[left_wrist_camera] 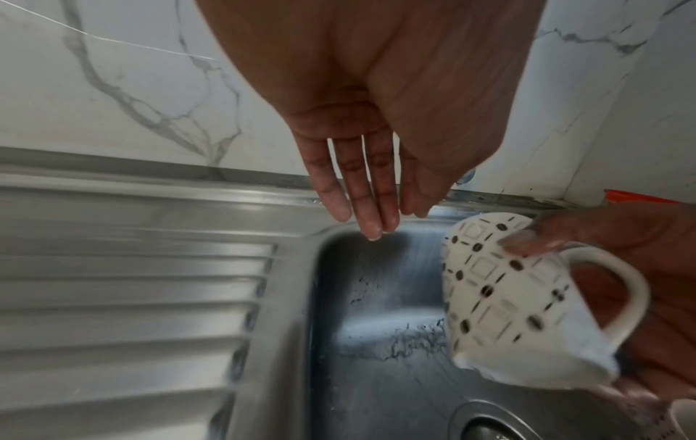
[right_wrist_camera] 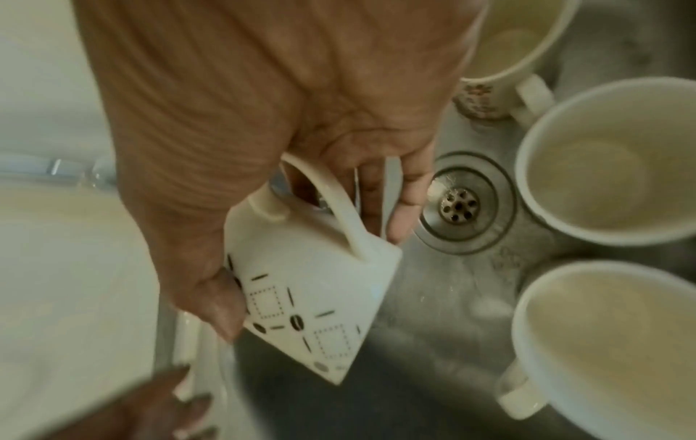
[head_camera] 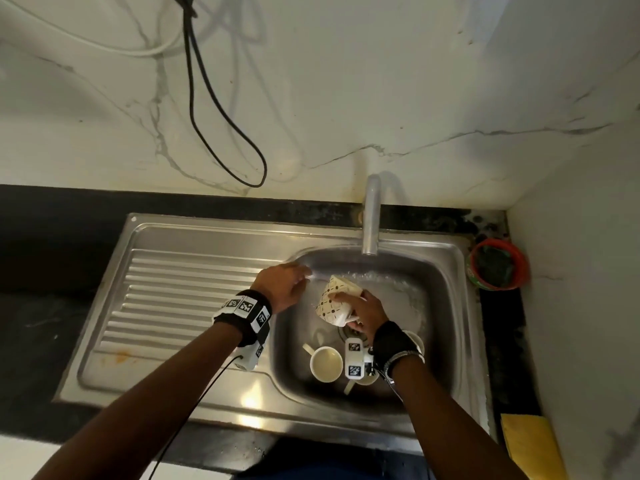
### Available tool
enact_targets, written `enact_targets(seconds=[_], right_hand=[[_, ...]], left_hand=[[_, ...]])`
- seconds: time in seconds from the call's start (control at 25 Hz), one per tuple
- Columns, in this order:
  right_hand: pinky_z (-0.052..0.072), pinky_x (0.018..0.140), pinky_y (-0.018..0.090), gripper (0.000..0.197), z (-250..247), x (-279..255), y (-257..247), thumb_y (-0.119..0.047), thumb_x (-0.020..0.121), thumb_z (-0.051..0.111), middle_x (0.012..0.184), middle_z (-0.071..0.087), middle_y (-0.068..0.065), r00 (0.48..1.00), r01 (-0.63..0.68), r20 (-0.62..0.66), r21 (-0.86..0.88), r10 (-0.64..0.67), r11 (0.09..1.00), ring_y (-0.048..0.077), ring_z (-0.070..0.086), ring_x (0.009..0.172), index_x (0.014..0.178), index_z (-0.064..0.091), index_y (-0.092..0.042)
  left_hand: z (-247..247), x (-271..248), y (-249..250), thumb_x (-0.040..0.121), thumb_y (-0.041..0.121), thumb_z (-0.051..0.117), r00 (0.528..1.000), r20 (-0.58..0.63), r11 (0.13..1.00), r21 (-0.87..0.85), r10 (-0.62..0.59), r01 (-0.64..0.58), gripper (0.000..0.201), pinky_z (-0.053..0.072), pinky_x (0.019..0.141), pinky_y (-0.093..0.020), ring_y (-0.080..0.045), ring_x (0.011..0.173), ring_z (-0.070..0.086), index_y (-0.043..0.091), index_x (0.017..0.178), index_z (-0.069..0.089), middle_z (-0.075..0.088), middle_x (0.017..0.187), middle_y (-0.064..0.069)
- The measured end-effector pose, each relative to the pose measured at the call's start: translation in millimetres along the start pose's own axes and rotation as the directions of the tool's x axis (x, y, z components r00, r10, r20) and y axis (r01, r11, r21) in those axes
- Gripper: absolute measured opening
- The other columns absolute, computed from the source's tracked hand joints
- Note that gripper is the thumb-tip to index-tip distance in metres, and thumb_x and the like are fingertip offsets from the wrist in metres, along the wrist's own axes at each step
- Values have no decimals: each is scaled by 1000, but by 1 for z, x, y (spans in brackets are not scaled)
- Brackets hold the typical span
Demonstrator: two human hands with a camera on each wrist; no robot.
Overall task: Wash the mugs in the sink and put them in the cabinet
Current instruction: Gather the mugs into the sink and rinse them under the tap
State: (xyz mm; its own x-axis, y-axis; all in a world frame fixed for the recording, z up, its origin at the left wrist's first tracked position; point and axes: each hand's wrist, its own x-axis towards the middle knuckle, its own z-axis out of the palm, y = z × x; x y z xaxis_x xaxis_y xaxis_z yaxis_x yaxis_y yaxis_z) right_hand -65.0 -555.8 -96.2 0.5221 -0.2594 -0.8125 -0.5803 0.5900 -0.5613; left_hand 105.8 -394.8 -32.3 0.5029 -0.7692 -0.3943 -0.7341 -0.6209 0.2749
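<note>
Patterned mug point(head_camera: 334, 303): cream-white, crossed by a lattice of dark dashes, dotted squares and dark brown bean-shaped ovals. Handle of it plain cream. Three other mugs in the sink basin: cream inside, e.g. one point(head_camera: 325, 364), with a brownish floral print on the outside of another point(right_wrist_camera: 489, 59). Sink point(head_camera: 180, 289): brushed silver-grey steel, ribbed drainboard, an orange rust-like stain near its front left corner. Faucet point(head_camera: 371, 216): matte silver. Tabletop point(head_camera: 52, 237): black. Wall point(head_camera: 346, 81): white marble with grey veining. Cable point(head_camera: 221, 109): black; another, white. Small tub point(head_camera: 498, 263): red-orange rim, dark green contents. Cloth point(head_camera: 530, 445): yellow. Wristbands: black, with black-and-white square markers.
</note>
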Motion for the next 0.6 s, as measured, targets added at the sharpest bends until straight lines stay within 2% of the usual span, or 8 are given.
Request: enact_targets(seconds=[0.04,0.12,0.16,0.24,0.32,0.44,0.6], right_hand=[[60,62,32,71,9,6,1,-29,61,99,119,74,9,994,97,-38,-141,-103,985,22,71,97,122,65,-16],[62,79,38,78,24,23,9,-35,59,100,116,71,-1,967,196,-56,-459,-248,867,19,68,101,123,57,-24],[59,86,39,83,29,30,12,-41,58,98,117,69,-3,962,204,-32,-577,-272,791,21,66,104,126,54,-26],[53,88,39,88,36,42,17,-45,63,95,120,65,2,967,207,50,-724,-248,658,28,63,108,133,45,-25],[52,87,39,87,41,56,23,-39,67,93,123,64,8,974,207,113,-795,-197,570,33,63,112,135,41,-23],[53,91,42,89,46,68,36,-33,67,95,129,61,12,967,224,135,-857,-218,464,36,62,117,136,40,-20],[51,91,42,95,41,76,53,-28,63,98,129,57,14,972,209,132,-856,-192,473,37,61,117,135,37,-19]], left_hand=[[5,-6,-2,102,36,50,1000,2,1000,-14,-7,7,31,57,85,-38,-27,104,70,33,130,63,68,129,2],[12,-20,-10,101,35,52,999,-10,998,-50,-31,30,30,57,85,-37,-27,103,70,33,128,64,68,125,3],[16,-27,-14,101,35,53,999,-11,997,-64,-49,48,29,56,85,-36,-25,104,69,32,127,66,69,123,3],[21,-40,-22,102,35,54,997,0,994,-70,-81,81,28,56,86,-35,-23,105,68,30,126,67,69,120,4],[27,-50,-30,102,36,54,993,-8,988,-101,-116,115,27,56,86,-37,-21,104,68,31,125,67,69,117,5],[38,-61,-38,101,36,55,990,-19,979,-150,-143,139,25,57,84,-38,-20,101,69,33,122,67,69,114,8],[54,-72,-33,100,36,55,992,-8,983,-141,-122,120,24,55,80,-33,-19,98,69,34,121,67,68,113,9]])
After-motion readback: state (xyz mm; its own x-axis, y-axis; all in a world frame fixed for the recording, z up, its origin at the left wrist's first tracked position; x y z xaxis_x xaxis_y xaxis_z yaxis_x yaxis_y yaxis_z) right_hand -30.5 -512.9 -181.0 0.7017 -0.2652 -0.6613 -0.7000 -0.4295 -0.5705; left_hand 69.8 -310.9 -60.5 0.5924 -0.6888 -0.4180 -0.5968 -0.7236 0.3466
